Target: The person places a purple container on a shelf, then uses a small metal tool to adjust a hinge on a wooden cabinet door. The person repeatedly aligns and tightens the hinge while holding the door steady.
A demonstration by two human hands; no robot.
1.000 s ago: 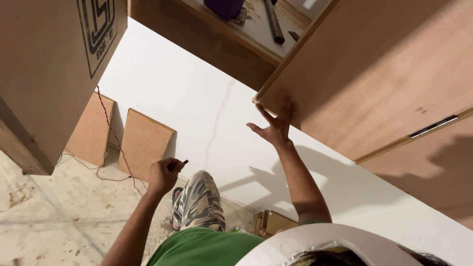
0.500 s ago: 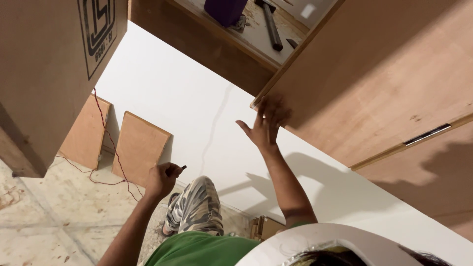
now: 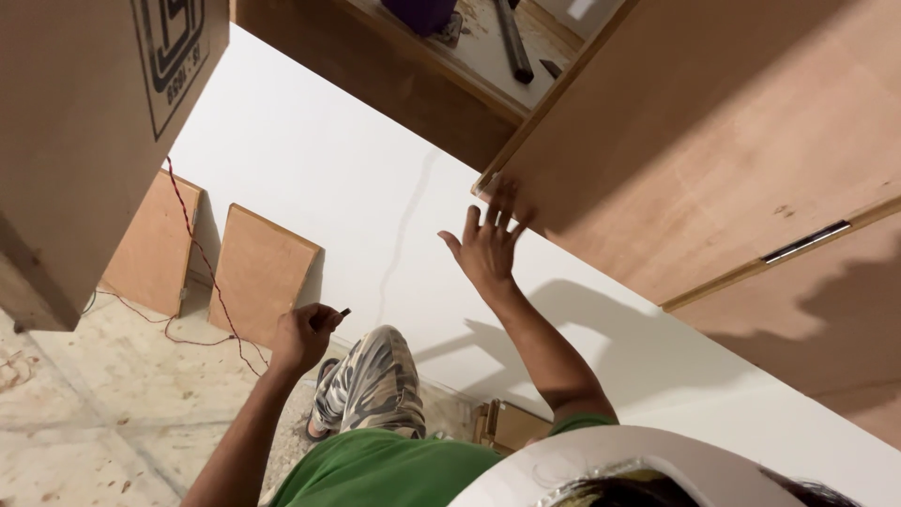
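My right hand (image 3: 486, 246) is raised with its fingers spread, the fingertips touching the lower corner of a large brown plywood cabinet panel (image 3: 713, 141). It holds nothing. My left hand (image 3: 305, 335) is lower, near my knee in camouflage trousers (image 3: 371, 380). Its fingers are closed on a small dark thin object (image 3: 343, 313) that sticks out past the thumb; I cannot tell what kind it is. A white wall (image 3: 310, 160) lies behind both hands.
A brown cardboard box (image 3: 84, 122) fills the upper left. Two small plywood boards (image 3: 263, 272) lean on the wall, with a red wire (image 3: 202, 263) trailing to the tiled floor (image 3: 84, 413). A shelf (image 3: 488, 47) holds a purple container and a dark tool. A metal handle (image 3: 805, 241) sits on the cabinet.
My right hand has slid a little left along the panel's corner and its fingers have loosened from the edge to a light touch. My left hand has stayed put with the small object.
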